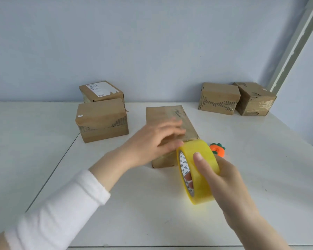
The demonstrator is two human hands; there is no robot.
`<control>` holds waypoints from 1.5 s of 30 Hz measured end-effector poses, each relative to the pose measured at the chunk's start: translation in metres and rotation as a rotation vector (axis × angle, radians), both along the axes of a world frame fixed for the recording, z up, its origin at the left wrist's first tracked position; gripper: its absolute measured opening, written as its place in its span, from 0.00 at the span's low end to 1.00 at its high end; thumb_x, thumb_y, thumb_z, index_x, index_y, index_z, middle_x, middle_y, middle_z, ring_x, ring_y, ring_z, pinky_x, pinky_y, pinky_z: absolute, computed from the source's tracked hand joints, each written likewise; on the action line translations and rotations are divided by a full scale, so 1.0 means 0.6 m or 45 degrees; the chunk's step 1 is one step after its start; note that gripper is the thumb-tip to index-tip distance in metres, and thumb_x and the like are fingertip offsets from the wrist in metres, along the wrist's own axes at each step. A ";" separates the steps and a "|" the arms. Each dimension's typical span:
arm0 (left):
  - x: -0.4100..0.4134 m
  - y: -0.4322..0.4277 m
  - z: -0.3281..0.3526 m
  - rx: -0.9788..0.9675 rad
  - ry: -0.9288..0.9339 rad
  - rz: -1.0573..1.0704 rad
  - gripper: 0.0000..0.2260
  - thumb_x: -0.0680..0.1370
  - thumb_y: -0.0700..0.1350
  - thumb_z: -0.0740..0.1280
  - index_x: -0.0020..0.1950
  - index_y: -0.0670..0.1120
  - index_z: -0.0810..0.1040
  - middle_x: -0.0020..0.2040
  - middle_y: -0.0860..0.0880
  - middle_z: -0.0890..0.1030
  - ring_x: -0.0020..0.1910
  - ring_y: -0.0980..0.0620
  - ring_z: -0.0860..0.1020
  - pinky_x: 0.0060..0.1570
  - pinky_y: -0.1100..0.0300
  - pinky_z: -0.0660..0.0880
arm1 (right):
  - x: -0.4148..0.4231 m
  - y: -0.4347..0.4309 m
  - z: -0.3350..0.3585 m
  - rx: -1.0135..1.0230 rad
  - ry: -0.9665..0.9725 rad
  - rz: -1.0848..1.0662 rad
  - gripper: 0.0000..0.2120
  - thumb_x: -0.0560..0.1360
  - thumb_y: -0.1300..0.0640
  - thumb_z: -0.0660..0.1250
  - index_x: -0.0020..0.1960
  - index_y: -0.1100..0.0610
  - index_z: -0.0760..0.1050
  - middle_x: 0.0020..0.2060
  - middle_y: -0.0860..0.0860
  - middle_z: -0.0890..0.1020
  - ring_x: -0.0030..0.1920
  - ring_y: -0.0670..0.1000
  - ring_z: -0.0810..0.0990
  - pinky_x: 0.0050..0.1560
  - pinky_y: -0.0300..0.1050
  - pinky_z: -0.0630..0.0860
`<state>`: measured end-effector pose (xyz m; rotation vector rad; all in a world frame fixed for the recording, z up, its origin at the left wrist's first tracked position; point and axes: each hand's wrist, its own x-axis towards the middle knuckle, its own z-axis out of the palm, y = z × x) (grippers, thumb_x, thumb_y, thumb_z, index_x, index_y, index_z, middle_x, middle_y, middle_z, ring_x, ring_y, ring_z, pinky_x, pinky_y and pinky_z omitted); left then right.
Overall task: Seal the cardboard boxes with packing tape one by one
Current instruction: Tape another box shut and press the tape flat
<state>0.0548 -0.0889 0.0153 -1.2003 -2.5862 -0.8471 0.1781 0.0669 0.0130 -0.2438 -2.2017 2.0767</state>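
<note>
Box (163,114): left hand (152,147), fingers blurring, is covering its top; roll (201,190) is hiding its near right corner.
Toy (218,150), right of box: roll is partly hiding it.
Label (101,89), left of box: print is showing too small to read.

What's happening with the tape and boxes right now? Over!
Left hand flat on middle box. Right hand grips yellow tape roll by its near corner. Orange toy beside the box, not blocking.
</note>
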 end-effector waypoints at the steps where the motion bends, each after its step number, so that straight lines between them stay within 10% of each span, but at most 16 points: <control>1: 0.009 -0.009 -0.005 -0.102 0.092 -0.020 0.24 0.77 0.61 0.58 0.69 0.50 0.71 0.72 0.53 0.66 0.72 0.60 0.60 0.71 0.65 0.53 | -0.001 0.001 0.004 -0.023 0.011 0.026 0.27 0.58 0.36 0.63 0.45 0.57 0.78 0.29 0.49 0.84 0.28 0.46 0.81 0.28 0.33 0.74; 5: 0.012 -0.027 0.010 -0.215 0.184 0.050 0.22 0.78 0.49 0.65 0.71 0.51 0.68 0.73 0.56 0.64 0.72 0.59 0.61 0.70 0.65 0.58 | -0.013 0.014 0.051 -0.141 0.115 0.195 0.22 0.62 0.43 0.74 0.40 0.62 0.79 0.32 0.53 0.84 0.31 0.49 0.81 0.29 0.37 0.76; 10: 0.008 -0.031 0.072 0.258 -0.020 0.149 0.12 0.77 0.45 0.66 0.56 0.61 0.75 0.52 0.66 0.78 0.52 0.72 0.73 0.49 0.78 0.66 | -0.057 0.034 0.148 -0.213 0.269 0.435 0.12 0.64 0.46 0.70 0.37 0.53 0.85 0.35 0.53 0.85 0.33 0.51 0.83 0.29 0.43 0.77; 15: -0.028 -0.027 0.121 0.247 -0.148 0.290 0.08 0.79 0.48 0.63 0.50 0.61 0.77 0.41 0.68 0.77 0.44 0.72 0.75 0.40 0.81 0.65 | -0.119 0.029 0.214 -0.337 0.237 0.572 0.18 0.69 0.49 0.68 0.50 0.63 0.78 0.40 0.51 0.85 0.37 0.49 0.83 0.37 0.41 0.79; 23: -0.064 0.001 0.077 0.244 -0.027 0.337 0.11 0.81 0.45 0.58 0.61 0.50 0.76 0.55 0.54 0.78 0.52 0.59 0.73 0.45 0.80 0.63 | -0.145 0.037 0.159 -0.182 0.342 0.430 0.20 0.70 0.40 0.65 0.37 0.56 0.84 0.34 0.52 0.84 0.34 0.50 0.83 0.34 0.43 0.79; 34: -0.072 -0.005 -0.022 -0.207 0.371 0.290 0.20 0.75 0.44 0.68 0.67 0.47 0.74 0.68 0.50 0.73 0.65 0.47 0.71 0.62 0.56 0.64 | -0.099 0.032 -0.050 0.008 0.200 0.622 0.16 0.72 0.55 0.65 0.60 0.55 0.71 0.50 0.48 0.84 0.52 0.47 0.82 0.47 0.36 0.76; 45: -0.089 0.010 -0.019 -0.197 0.355 0.365 0.21 0.75 0.48 0.69 0.67 0.52 0.73 0.68 0.56 0.72 0.61 0.50 0.69 0.61 0.57 0.65 | -0.063 -0.013 -0.026 -0.094 0.134 0.161 0.23 0.69 0.42 0.61 0.49 0.62 0.76 0.32 0.52 0.83 0.31 0.48 0.81 0.33 0.38 0.75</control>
